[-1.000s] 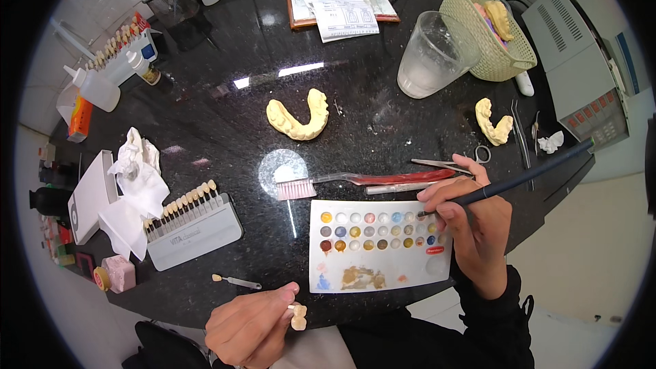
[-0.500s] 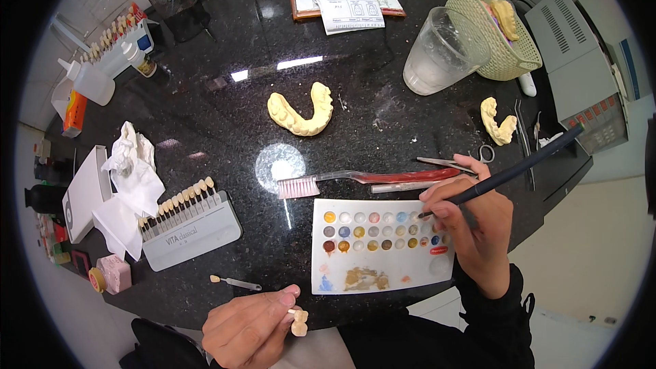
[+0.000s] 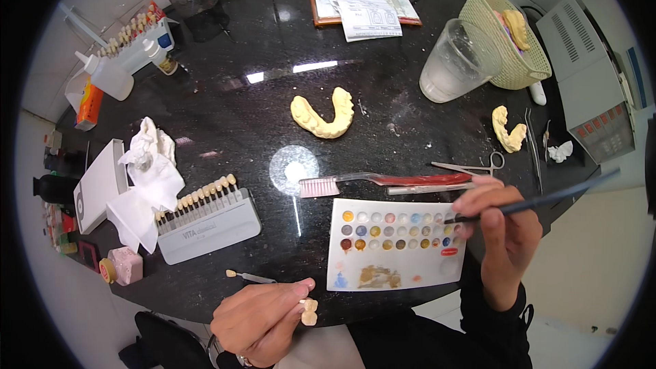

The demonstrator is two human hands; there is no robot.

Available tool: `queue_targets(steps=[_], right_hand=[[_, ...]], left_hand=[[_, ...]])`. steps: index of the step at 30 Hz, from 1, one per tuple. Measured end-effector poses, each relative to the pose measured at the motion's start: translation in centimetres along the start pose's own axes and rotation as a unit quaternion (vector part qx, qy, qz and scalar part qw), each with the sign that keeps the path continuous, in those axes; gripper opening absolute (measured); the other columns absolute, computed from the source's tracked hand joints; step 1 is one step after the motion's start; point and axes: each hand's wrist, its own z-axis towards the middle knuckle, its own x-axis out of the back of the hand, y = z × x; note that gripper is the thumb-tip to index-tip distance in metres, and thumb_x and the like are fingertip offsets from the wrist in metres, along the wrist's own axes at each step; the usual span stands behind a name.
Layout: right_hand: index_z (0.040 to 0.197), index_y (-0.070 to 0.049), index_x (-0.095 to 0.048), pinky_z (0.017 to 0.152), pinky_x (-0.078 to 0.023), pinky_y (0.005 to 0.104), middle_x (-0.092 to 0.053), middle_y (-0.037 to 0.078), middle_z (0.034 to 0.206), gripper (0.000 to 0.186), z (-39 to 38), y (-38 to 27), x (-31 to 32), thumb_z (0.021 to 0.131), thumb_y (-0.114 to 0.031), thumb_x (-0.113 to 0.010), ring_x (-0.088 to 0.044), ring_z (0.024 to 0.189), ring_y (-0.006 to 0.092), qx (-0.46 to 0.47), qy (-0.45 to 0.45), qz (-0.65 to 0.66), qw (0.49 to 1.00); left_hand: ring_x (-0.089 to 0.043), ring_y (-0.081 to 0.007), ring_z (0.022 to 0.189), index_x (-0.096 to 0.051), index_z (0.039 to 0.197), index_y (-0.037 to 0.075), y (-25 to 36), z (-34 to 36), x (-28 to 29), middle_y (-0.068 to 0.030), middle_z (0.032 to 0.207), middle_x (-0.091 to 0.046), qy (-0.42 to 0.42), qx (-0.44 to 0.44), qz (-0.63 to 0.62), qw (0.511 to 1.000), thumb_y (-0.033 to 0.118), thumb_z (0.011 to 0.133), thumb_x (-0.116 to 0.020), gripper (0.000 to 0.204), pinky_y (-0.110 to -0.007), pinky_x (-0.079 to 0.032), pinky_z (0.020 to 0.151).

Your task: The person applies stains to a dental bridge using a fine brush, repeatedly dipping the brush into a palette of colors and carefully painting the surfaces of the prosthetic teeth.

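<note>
White palette [image 3: 406, 260] sits nearest the right hand [image 3: 507, 232], brush [image 3: 547, 199] pinched, tip over its far-right wells [image 3: 436, 230]; left hand [image 3: 260, 316] pinches crowns [image 3: 309, 313] off its near-left corner.

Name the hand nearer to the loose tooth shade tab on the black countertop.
Left. The left hand is just below the shade tab, close to its handle end; the right hand is well off to the right, at the right edge of the paint palette.

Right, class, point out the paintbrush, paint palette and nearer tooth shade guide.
Paintbrush [image 3: 555, 197]: head view, on the dark handle.
Paint palette [image 3: 425, 262]: head view, on its bare white part.
Nearer tooth shade guide [image 3: 213, 234]: head view, on the grey base.
</note>
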Motion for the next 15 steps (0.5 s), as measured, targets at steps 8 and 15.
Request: queue_targets(steps=[8, 15], right_hand=[[0.087, -0.003, -0.041, 0.054, -0.037, 0.0231, -0.05, 0.011, 0.064, 0.031, -3.2, -5.6, -6.1, 0.091, -0.032, -0.053, -0.046, 0.058, 0.0128, -0.102, 0.076, 0.283, 0.951], [0.085, -0.006, -0.039, 0.055, -0.036, 0.0262, -0.047, 0.009, 0.061, 0.026, -4.0, -5.7, -10.1, 0.091, -0.029, -0.048, -0.043, 0.057, 0.0138, 0.033, 0.073, 0.329, 0.941]], left_hand=[[-0.067, -0.0212, 0.066, -0.069, 0.089, -0.004, 0.0, 0.8, 1.5, -0.0139, 0.078, -0.069, -0.062, 0.033, -0.083, 0.994, -0.006, 0.067, -0.07, 0.022, -0.027, -0.054, 0.059], [-0.067, -0.0201, 0.071, -0.067, 0.097, -0.002, -0.7, -0.4, 3.0, -0.0132, 0.082, -0.069, -0.035, 0.032, -0.065, 0.997, -0.007, 0.068, -0.07, 0.029, -0.027, -0.054, 0.061]])
